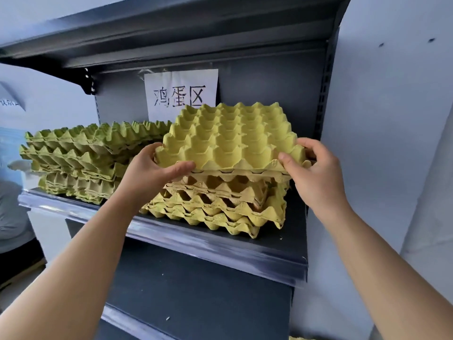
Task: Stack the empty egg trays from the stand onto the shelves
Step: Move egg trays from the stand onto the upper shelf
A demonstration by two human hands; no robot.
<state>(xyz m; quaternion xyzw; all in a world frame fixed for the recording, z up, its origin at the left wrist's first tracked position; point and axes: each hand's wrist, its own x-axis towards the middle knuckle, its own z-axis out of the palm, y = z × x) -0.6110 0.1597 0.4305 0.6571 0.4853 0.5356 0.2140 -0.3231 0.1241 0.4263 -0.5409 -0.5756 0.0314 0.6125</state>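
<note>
The top tray (230, 141), a yellow pulp egg tray with empty cups, lay on top of the yellow stack (220, 207), and both grips grasped it. The left grip (147, 173) held its near left corner, thumb along the front rim and fingers wrapped round the left side; the right grip (316, 173) held its near right corner, thumb on the front rim and fingers curled over the right edge. The tray thus lay directly ahead of and between the two grips, its front rim running from one to the other, and neither grip was plainly the nearer. The tray looked close to square, so no long axis governed; the governing relation was the register of its cups over the layer beneath. Its front rim touched the uppermost layer of the yellow stack, but whether the cups had seated fully could not be told. The lower layers of the yellow stack sat askew of one another, corners projecting toward the front. By this judgement the next move called for a light downward press, a slight twist if needed, and release by both grips together; the risk was a tilted, unseated tray. Left of the yellow stack, close beside it, stood a green stack (81, 155); under the yellow stack ran the shelf (220, 249), and behind it hung a paper sign (181, 92).
</note>
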